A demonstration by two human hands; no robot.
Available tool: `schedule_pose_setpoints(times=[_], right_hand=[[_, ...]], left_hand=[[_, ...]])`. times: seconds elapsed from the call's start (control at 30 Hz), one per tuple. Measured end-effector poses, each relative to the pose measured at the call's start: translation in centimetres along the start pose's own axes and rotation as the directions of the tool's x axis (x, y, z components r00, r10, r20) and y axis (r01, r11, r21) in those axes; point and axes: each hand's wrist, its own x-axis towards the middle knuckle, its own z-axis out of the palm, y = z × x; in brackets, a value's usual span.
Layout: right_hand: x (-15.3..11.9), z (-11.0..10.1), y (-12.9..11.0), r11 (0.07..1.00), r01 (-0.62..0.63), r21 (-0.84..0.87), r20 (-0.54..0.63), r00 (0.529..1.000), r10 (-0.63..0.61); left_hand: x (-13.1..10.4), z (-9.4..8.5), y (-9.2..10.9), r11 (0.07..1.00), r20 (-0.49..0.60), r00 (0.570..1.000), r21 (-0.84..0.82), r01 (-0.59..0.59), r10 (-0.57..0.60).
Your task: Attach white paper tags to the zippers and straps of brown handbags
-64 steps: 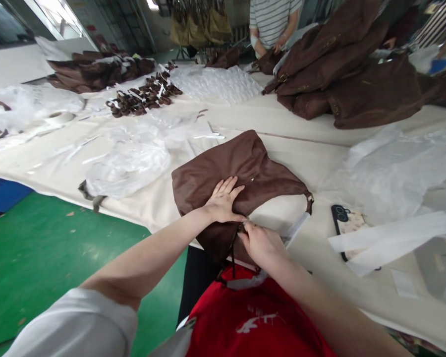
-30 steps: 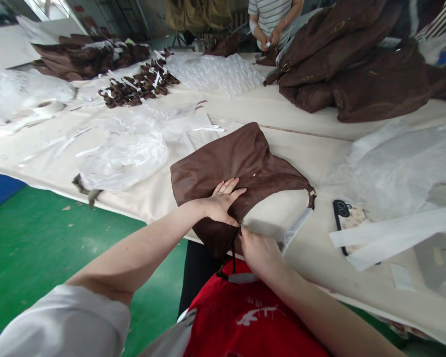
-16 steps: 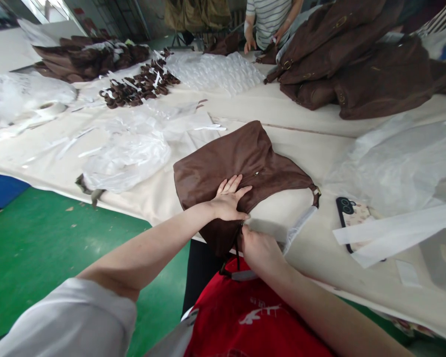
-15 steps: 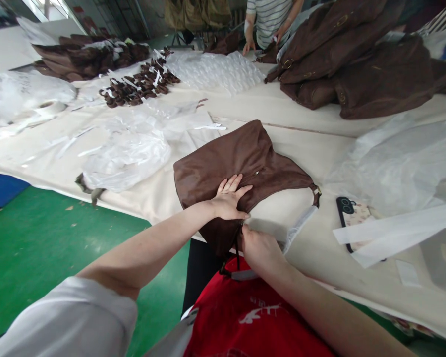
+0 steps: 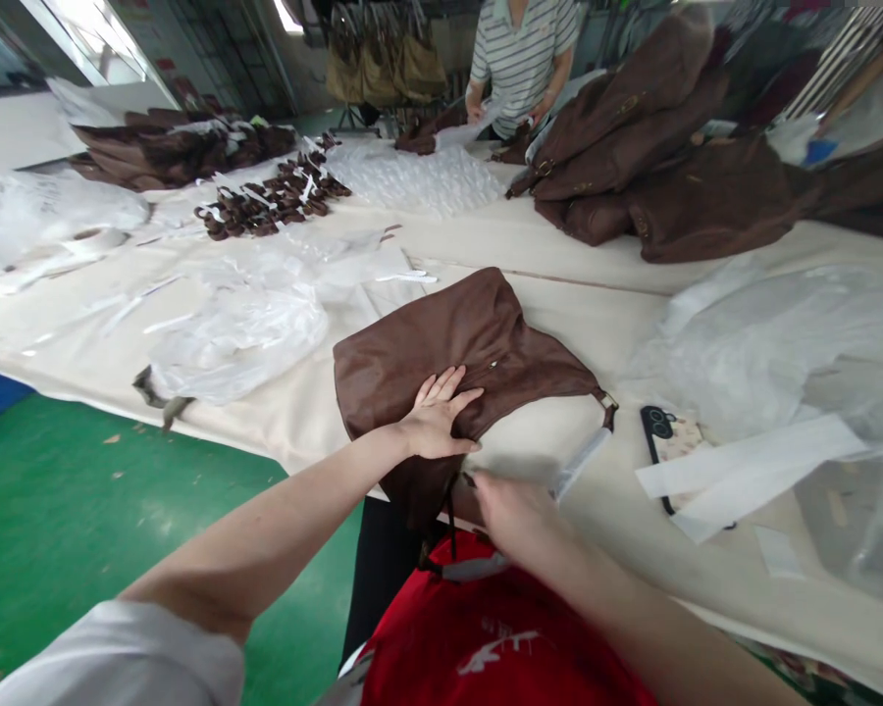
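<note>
A brown shoulder bag (image 5: 412, 348) lies flat on the cream-covered table, its lower corner hanging over the front edge. My left hand (image 5: 438, 422) rests on the bag with fingers stretched out, pressing it near the curved opening. Just below and to the right, my right hand (image 5: 511, 505) is closed, fingertips pinched together near the bag's edge. A small dark bit shows at those fingertips; what it is I cannot make out. The bag's strap, partly wrapped in white film (image 5: 583, 463), runs from a metal ring (image 5: 607, 399) on the right toward my right hand.
A phone (image 5: 677, 446) lies to the right under white paper strips (image 5: 751, 471). Clear plastic (image 5: 242, 333) lies left of the bag. Behind are bundled brown straps (image 5: 272, 196), bubble wrap (image 5: 419, 176) and piled brown bags (image 5: 713, 196). Across the table stands a person in a striped shirt (image 5: 522, 59).
My right hand has drawn slightly away from the bag's edge, toward my body. My left hand stays flat on the bag. The view has tilted up a little.
</note>
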Motion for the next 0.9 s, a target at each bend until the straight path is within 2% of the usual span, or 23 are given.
schedule_pose_setpoints(times=[0.1, 0.2, 0.27, 0.33, 0.53, 0.67, 0.9], right_hand=[[-0.1, -0.9, 0.7, 0.998, -0.049, -0.041, -0.024, 0.999, 0.048], [-0.3, -0.3, -1.5, 1.0, 0.006, -0.021, 0.003, 1.0, -0.006], [-0.5, 0.5, -3.5, 0.998, 0.058, 0.009, 0.029, 0.998, -0.058], [-0.5, 1.2, -4.4, 0.995, 0.091, 0.03, 0.046, 0.995, -0.092], [0.6, 0.6, -2.0, 0.995, 0.05, 0.083, 0.013, 0.999, -0.052], [1.6, 0.9, -2.3, 0.991, -0.026, 0.133, -0.045, 0.998, 0.032], [2.5, 0.8, -1.7, 0.993, -0.106, 0.051, -0.053, 0.993, 0.109]], left_hand=[[-0.2, 0.7, -0.2, 0.999, -0.083, 0.996, -0.017, -0.027, 0.026], [-0.2, 1.0, -0.5, 0.999, -0.12, 0.992, -0.029, -0.036, 0.033], [-0.1, 0.9, -0.7, 0.998, -0.098, 0.994, -0.033, -0.062, 0.058], [-0.1, 0.7, -1.0, 0.995, -0.074, 0.993, -0.038, -0.09, 0.087], [0.1, 0.9, -1.3, 0.991, -0.114, 0.987, -0.051, -0.12, 0.113], [-0.1, 1.3, -1.5, 0.987, -0.173, 0.976, -0.061, -0.146, 0.133], [-0.1, 1.0, -1.7, 0.978, -0.198, 0.966, -0.093, -0.188, 0.167]])
